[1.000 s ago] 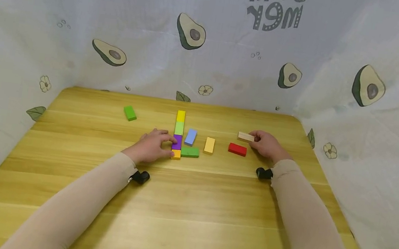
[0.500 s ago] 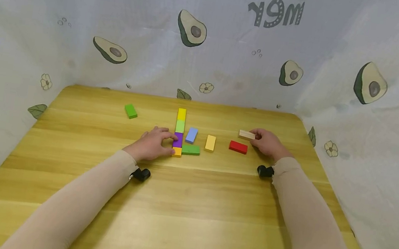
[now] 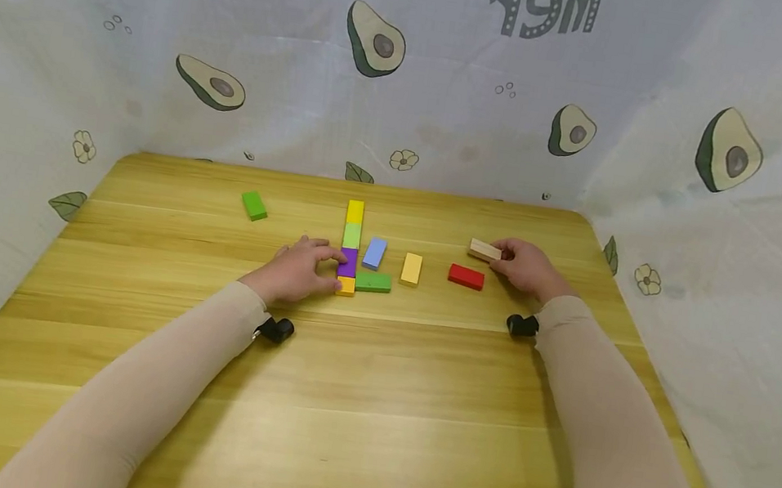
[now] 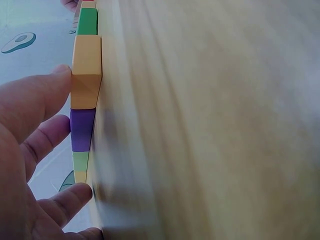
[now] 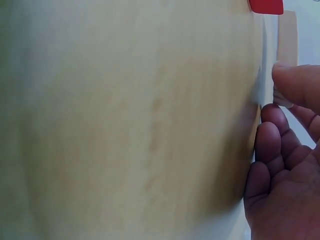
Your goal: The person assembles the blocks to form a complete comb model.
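Note:
My right hand (image 3: 525, 267) pinches a plain wooden block (image 3: 484, 250) between thumb and fingers at the right of the table. In the right wrist view, a gap shows between this block (image 5: 287, 37) and the table surface. My left hand (image 3: 294, 271) rests against a straight row of blocks: the thumb tip touches the orange block (image 3: 345, 287), and a finger touches the purple block (image 3: 347, 268). Beyond these, the row continues with a light green block (image 3: 352, 235) and a yellow block (image 3: 355, 211). A green block (image 3: 373, 282) lies crosswise beside the orange one.
Right of the row lie a blue block (image 3: 374, 253), a pale yellow block (image 3: 411, 270) and a red block (image 3: 466, 277). Another green block (image 3: 254, 206) sits at the back left. A patterned cloth (image 3: 452, 120) hangs around the wooden table (image 3: 370, 406).
The head view has tilted slightly down. My right hand has shifted the wooden block slightly away from the red block and angled it a little. The left hand stays at the row.

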`<state>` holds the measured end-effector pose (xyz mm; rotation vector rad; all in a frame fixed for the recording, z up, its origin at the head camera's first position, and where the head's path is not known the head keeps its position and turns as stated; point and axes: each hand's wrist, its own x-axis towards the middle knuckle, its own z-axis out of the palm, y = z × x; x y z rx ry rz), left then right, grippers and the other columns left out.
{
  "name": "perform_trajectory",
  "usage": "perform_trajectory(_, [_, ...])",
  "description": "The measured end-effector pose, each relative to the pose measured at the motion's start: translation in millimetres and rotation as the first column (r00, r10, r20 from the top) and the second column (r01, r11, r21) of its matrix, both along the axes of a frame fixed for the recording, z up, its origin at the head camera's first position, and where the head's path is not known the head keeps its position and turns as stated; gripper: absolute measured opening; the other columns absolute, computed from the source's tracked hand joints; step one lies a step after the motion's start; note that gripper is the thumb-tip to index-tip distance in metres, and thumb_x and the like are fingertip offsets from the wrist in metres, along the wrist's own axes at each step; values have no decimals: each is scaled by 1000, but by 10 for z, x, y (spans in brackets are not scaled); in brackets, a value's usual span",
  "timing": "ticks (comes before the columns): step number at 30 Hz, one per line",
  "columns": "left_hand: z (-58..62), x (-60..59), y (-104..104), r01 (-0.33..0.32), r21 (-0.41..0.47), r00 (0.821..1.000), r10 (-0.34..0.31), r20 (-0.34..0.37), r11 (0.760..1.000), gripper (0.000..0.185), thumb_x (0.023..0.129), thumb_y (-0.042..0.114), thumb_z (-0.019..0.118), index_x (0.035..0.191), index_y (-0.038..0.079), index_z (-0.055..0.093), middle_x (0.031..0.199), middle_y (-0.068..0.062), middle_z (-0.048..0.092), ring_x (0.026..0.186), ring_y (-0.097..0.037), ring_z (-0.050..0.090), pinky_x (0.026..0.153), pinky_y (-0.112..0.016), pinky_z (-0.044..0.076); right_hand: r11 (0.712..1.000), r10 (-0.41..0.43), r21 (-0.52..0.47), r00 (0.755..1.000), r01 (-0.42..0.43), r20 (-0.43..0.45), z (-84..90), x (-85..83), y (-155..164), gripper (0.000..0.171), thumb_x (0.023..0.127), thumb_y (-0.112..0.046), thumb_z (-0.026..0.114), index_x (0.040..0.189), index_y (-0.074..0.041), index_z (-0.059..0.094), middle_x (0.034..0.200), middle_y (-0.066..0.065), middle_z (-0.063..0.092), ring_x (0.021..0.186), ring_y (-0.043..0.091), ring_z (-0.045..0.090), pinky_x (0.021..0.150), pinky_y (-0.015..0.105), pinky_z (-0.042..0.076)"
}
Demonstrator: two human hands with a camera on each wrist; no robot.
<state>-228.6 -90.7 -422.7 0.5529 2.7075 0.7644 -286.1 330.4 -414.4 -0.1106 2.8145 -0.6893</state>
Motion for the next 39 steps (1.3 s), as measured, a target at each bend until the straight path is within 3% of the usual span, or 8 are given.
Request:
perform_trajectory(10, [10, 0, -3, 3, 2, 1000, -3, 5, 1000, 47, 84, 50, 61, 127, 34, 52, 151, -7, 28, 142, -41, 8, 108, -65, 6, 999, -1, -35, 1000, 0, -26, 54, 30, -50, 42, 91, -26, 57, 127, -6, 51, 116, 18, 54, 101, 30, 51, 91, 45, 42])
perform_trajectory(20, [27, 10, 22, -10, 2, 1000, 10, 28, 1000, 48, 83, 49, 63, 127, 34, 52, 152, -9, 27, 141, -43, 7, 108, -66, 5, 996, -9, -89, 995, 0, -100, 214, 109, -308, 39, 86, -27, 61, 122, -12, 55, 105, 9, 56, 88, 24, 51, 65, 31, 46])
perform_trajectory(27, [25, 25, 29, -21, 17, 999, 20, 33, 1000, 47, 83, 48, 63, 127, 34, 52, 152, -8, 26, 141, -43, 6, 109, -64, 3, 984, 152, -77, 979, -163, -133, 393, 371, -770, 33, 85, -25, 61, 116, -14, 60, 95, 6, 58, 75, 21, 52, 60, 30, 45])
perform_trajectory(33, [7, 12, 19, -16, 13, 1000, 16, 24, 1000, 48, 83, 49, 63, 127, 35, 52, 152, -8, 27, 141, -42, 7, 109, -65, 4, 938, 344, 19, 926, -346, -153, 452, 662, -1186, 32, 85, -23, 61, 115, -13, 62, 96, 1, 59, 78, 16, 51, 65, 29, 44])
perform_trajectory(39, [27, 14, 4, -12, 13, 999, 11, 34, 1000, 49, 83, 49, 63, 128, 34, 52, 152, -8, 27, 142, -40, 7, 109, -64, 4, 901, 434, 77, 894, -428, -108, 395, 922, -1546, 30, 80, -22, 63, 110, -16, 66, 96, -6, 61, 83, 14, 53, 70, 27, 47])
